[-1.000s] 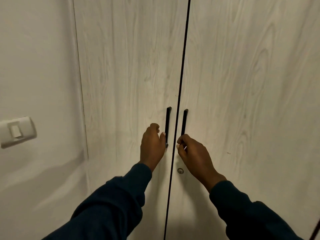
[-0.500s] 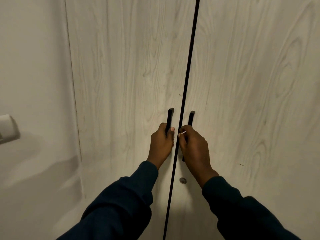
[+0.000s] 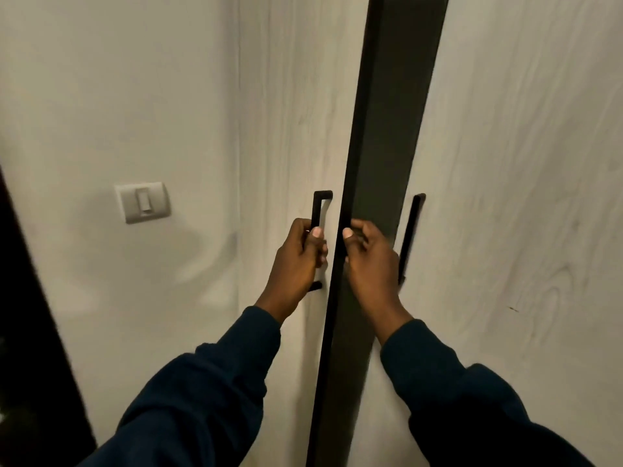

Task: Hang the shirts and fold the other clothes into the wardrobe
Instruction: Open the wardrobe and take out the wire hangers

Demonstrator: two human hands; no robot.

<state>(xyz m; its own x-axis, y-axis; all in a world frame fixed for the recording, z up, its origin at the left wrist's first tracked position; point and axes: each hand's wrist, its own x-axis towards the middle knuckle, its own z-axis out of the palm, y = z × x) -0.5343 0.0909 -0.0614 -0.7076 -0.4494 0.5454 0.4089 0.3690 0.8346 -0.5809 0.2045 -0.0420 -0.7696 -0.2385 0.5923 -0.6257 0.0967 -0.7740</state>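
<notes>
The wardrobe has two pale wood-grain doors, and no clothes are in view. My left hand grips the black bar handle of the left door. A dark gap runs between the doors, and nothing inside it can be made out. My right hand is at this gap. Its fingers and thumb curl on the black edge of the left door. The right door's handle stands free just right of that hand, on the right door.
A light switch sits on the white wall left of the wardrobe. A dark vertical edge, perhaps a door frame, fills the lower left corner. My dark blue sleeves cover both forearms.
The doors have parted and a wide dark gap shows between them. My right hand has left the right handle and now sits at the gap. The view has shifted right.
</notes>
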